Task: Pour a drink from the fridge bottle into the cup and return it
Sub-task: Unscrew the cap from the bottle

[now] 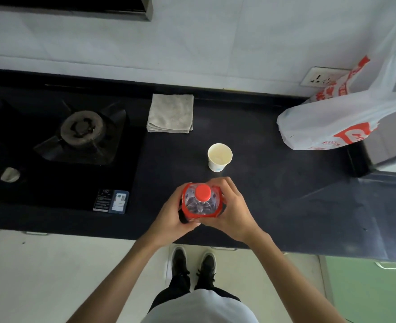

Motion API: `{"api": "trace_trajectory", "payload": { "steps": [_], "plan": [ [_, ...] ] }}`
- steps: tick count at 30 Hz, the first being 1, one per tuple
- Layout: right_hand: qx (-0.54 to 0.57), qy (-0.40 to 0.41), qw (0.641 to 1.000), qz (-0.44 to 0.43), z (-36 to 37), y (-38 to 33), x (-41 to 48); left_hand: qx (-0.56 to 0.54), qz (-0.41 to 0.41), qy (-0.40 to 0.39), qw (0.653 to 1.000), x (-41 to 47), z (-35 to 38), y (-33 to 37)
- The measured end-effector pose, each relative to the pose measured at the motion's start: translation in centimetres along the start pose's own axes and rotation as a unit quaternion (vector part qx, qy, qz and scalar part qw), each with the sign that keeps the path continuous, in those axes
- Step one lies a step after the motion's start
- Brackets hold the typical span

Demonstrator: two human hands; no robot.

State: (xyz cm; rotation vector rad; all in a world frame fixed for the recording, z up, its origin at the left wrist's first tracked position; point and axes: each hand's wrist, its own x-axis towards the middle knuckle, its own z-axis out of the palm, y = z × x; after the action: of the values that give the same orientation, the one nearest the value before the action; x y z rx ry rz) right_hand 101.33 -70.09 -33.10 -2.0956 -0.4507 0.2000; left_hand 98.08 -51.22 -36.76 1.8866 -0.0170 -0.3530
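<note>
bare counter (273, 194) around cup (219, 157), cloth (170, 113) behind, bag (327, 122) right, stove (80, 131) left

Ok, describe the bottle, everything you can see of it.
The bottle is clear plastic with a red label and a red cap, still on. It stands upright over the dark counter, seen from above, just nearer than the paper cup. The left hand and right hand wrap its sides.
</note>
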Motion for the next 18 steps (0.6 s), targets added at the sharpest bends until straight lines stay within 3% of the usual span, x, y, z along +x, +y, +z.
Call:
{"api": "trace_trajectory", "payload": {
  "steps": [7, 10, 13, 18],
  "plan": [
    [-0.004, -0.034, 0.999, 0.023, -0.2, 0.1, 0.0, 0.024, 0.021, -0.013, 0.999, 0.5, -0.2, 0.3],
    [-0.109, -0.058, 0.992, 0.035, -1.2, -1.3, 0.2, 0.027, 0.018, -0.021, 0.999, 0.5, -0.4, 0.3],
    [-0.246, -0.016, 0.969, 0.001, -2.5, -3.9, 1.1, 0.030, 0.030, -0.023, 0.999, 0.7, -0.7, 0.9],
    [-0.413, -0.127, 0.900, 0.048, -3.4, -7.1, 3.1, 0.066, 0.097, -0.025, 0.993, 1.2, -1.0, 1.7]
  ]
}}
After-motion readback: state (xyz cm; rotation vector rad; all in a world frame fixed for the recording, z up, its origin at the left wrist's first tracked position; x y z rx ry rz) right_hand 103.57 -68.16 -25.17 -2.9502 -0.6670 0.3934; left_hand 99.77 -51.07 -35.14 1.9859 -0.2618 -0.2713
